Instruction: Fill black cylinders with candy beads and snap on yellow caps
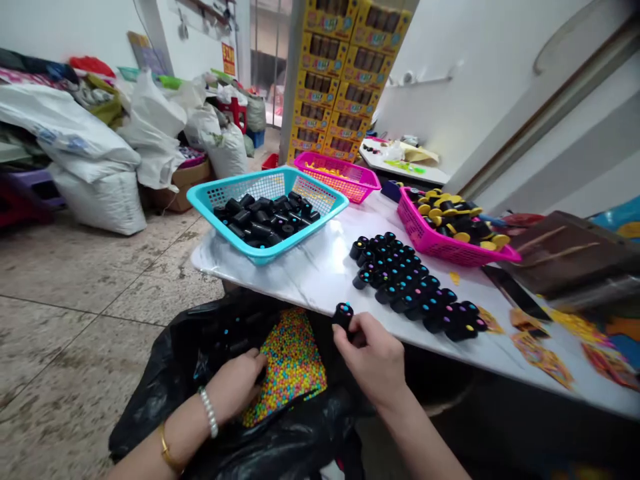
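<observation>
Over the table's front edge, my right hand (373, 357) pinches a small black cylinder (343, 315) upright, with a few coloured beads showing at its top. My left hand (239, 379) reaches down into a black plastic bag (165, 373), its fingers curled beside a heap of small multicoloured beads (293, 357). Something dark shows under those fingers, but its shape is hidden. More black cylinders (235, 333) lie in the bag, left of the beads. On the table stand rows of black cylinders (400, 280) topped with coloured beads.
A blue basket (260, 252) of black cylinders sits on the white table (320, 277). Behind are a pink basket (367, 193) with yellow pieces and another pink basket (440, 250) with black and yellow pieces. Yellow boxes (325, 87) are stacked high; white sacks (100, 193) stand left.
</observation>
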The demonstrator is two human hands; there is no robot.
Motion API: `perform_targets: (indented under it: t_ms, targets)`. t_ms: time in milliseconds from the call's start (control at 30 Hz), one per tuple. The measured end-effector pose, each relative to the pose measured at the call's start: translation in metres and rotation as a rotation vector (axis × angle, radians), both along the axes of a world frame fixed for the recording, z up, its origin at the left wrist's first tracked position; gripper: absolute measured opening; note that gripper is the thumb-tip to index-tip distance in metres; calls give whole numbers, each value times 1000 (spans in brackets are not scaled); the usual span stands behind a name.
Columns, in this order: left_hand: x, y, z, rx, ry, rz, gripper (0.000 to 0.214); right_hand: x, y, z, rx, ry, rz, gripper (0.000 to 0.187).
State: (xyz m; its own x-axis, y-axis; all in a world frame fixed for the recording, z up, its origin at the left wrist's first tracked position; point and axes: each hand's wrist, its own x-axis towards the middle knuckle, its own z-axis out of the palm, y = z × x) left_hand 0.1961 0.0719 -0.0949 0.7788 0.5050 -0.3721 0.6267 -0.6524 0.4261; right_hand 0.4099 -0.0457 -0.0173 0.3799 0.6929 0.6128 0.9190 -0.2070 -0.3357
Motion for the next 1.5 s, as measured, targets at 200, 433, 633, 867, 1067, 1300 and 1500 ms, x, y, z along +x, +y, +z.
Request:
perform_targets:
  t_ms: [200, 433, 633, 867, 1067, 1300, 1500]
  targets:
    - [10, 3, 7, 20, -19, 10, 36, 0, 5, -13, 38, 207, 58, 33]
    - [1, 3, -4, 15, -81, 73, 36, -10, 0, -18, 75, 298, 381, 33]
    - [0, -1, -3, -3, -55, 4, 29, -15, -8, -3, 116, 366, 443, 35]
    - [2, -4, -8, -40, -75, -17, 27, 24, -6, 6, 158, 48, -106, 26]
    - [5, -4, -11, -74, -81, 34, 36, 36, 3, -6, 147, 77, -265, 35]
    - [5, 2, -7, -95, -124, 80, 34, 37, -2, 0, 62, -66, -136, 9]
    - [7, 12, 10, -255, -266, 180, 37, -1, 3, -6, -23, 94, 173, 13]
